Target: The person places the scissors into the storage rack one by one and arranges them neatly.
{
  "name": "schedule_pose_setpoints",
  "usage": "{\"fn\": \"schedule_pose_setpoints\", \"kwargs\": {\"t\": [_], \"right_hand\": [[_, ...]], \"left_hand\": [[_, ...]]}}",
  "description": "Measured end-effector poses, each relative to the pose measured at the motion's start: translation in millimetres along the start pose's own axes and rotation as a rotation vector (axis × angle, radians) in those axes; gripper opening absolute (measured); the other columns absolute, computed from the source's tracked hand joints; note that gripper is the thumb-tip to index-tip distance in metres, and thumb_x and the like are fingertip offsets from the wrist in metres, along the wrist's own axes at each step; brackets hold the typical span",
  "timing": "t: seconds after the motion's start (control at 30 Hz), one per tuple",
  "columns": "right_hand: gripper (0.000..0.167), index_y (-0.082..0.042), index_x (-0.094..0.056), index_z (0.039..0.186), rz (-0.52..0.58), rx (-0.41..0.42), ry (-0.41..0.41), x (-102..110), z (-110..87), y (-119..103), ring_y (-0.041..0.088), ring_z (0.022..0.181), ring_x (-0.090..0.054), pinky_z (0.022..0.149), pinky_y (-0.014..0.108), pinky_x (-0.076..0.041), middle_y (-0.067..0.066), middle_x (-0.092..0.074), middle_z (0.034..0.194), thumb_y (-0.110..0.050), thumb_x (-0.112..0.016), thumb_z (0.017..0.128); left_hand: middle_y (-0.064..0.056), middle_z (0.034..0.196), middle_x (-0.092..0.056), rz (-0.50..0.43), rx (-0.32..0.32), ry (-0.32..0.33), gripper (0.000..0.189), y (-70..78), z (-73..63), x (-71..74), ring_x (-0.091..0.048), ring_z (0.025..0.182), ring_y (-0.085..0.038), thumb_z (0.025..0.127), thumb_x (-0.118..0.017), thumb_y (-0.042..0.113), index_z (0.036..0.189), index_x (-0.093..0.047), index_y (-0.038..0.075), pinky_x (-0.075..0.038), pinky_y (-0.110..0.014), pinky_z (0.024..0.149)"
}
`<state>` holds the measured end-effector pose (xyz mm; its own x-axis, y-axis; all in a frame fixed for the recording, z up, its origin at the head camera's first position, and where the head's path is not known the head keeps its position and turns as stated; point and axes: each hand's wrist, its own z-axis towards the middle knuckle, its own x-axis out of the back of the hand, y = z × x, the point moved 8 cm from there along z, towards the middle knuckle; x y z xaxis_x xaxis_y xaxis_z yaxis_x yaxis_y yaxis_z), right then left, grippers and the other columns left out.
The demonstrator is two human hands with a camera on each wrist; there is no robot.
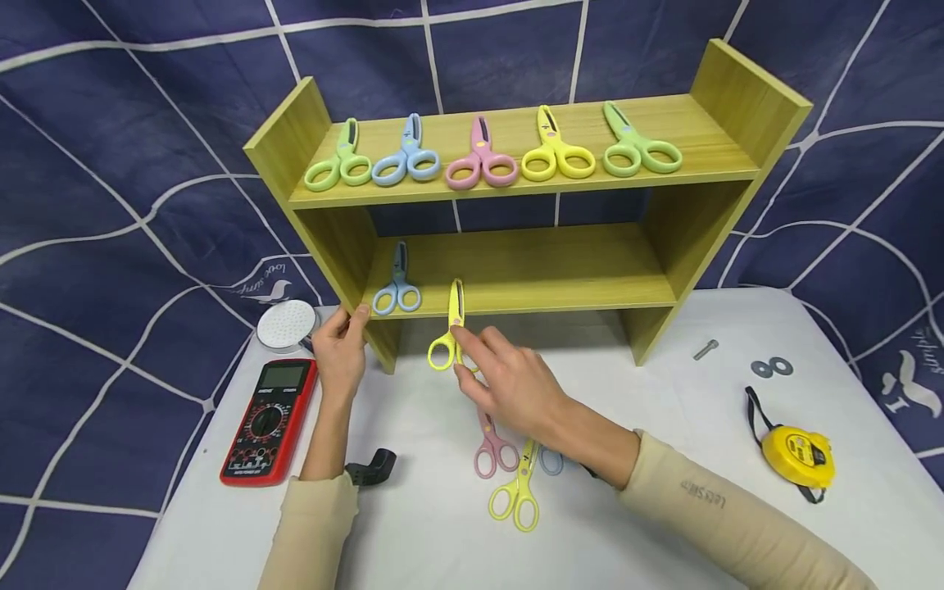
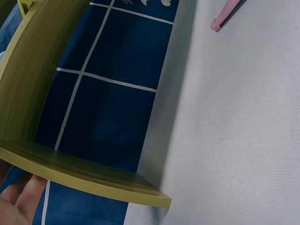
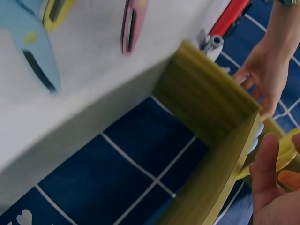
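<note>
Right hand (image 1: 516, 383) pinches yellow craft scissors (image 1: 456, 305), four o'clock from lower-shelf blue pair (image 1: 400, 283); left hand (image 1: 341, 352) grips wooden shelf unit (image 1: 531, 279) at eight o'clock.

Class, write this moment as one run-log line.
right hand: pinches yellow scissors at lower shelf; left hand: holds rack's left side; top shelf: five scissors

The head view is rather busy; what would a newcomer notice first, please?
Probably the row of five scissors, in several colours, along the top of the wooden shelf. Next, perhaps, the yellow scissors that the right hand holds at the front edge of the lower board. The red multimeter at the left of the white table also stands out.
</note>
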<state>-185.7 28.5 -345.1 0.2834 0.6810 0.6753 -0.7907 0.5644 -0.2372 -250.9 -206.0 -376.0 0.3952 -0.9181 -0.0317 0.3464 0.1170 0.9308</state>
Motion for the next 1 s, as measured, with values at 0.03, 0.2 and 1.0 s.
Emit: {"fn": "schedule_pose_setpoints", "kwargs": {"t": [0.03,0.2,1.0], "right_hand": [[0.044,-0.003,-0.056,0.132,-0.013,0.003,0.006,1.1,2.1,1.5,0.012,0.048,-0.048,0.041,0.024,-0.042,0.008,-0.057,0.088,-0.016,-0.065,0.091],[0.041,-0.002,-0.055,0.132,-0.071,-0.005,0.037,3.0,13.6,12.2,0.02,0.064,-0.066,0.044,0.03,-0.05,0.013,-0.067,0.106,-0.017,-0.065,0.095],[0.045,0.001,-0.058,0.125,-0.065,-0.153,0.095,-6.8,26.9,41.0,0.02,0.056,-0.06,0.044,0.034,-0.049,0.014,-0.067,0.111,-0.029,-0.07,0.093]], "left_hand": [[0.01,0.089,-0.068,0.0,0.0,0.003,0.025,-0.1,-0.4,0.6,-0.064,0.077,-0.005,0.095,-0.06,0.0,0.115,-0.066,-0.015,-0.057,-0.022,0.067],[0.01,0.087,-0.068,-0.011,-0.007,0.006,0.025,0.0,-0.7,2.2,-0.064,0.076,-0.007,0.095,-0.06,0.0,0.113,-0.066,-0.016,-0.056,-0.021,0.065],[0.011,0.086,-0.067,0.025,-0.002,0.005,0.025,-0.9,0.6,1.3,-0.061,0.074,-0.013,0.095,-0.061,0.002,0.115,-0.067,-0.012,-0.052,-0.02,0.06]]}}
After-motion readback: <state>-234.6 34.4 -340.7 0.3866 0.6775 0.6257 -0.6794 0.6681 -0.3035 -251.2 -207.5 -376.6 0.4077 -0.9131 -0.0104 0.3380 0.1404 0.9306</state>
